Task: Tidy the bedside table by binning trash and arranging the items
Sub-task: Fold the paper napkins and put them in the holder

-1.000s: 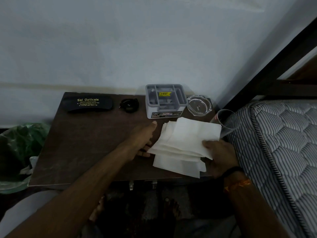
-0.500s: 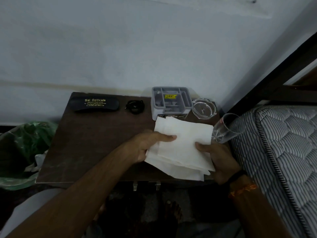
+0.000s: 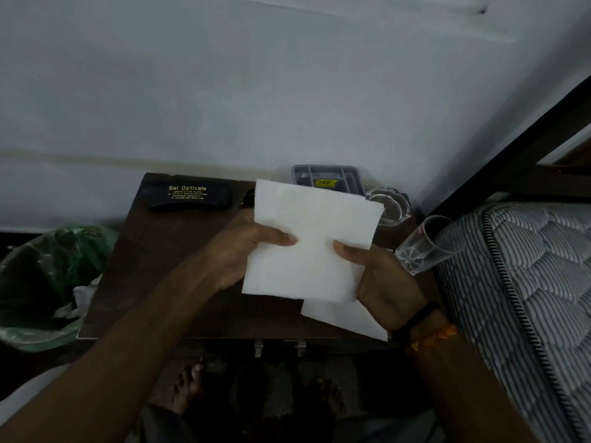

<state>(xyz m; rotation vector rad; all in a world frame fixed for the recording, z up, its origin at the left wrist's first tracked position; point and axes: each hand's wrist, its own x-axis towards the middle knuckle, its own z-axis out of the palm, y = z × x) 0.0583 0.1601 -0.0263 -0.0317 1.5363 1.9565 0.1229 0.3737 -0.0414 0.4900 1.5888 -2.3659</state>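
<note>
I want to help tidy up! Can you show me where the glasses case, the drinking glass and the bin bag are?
glasses case (image 3: 188, 197): head view, middle of its black lid, below the gold lettering.
drinking glass (image 3: 423, 246): head view, its clear side wall, tilted against the mattress.
bin bag (image 3: 68, 251): head view, green plastic near its upper rim.

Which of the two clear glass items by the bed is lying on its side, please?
The tall drinking glass, tipped with its mouth against the mattress; the glass ashtray sits flat.

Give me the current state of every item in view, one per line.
Napkin stack: lifted, pinched by both hands.
Left hand: grip shut on stack.
Right hand: grip shut on stack.
Drinking glass: empty, tipped against mattress.
Glasses case: closed, flat.
Organizer tray: upright, partly hidden.
Ashtray: upright.
Bin bag: open, trash inside.
</note>
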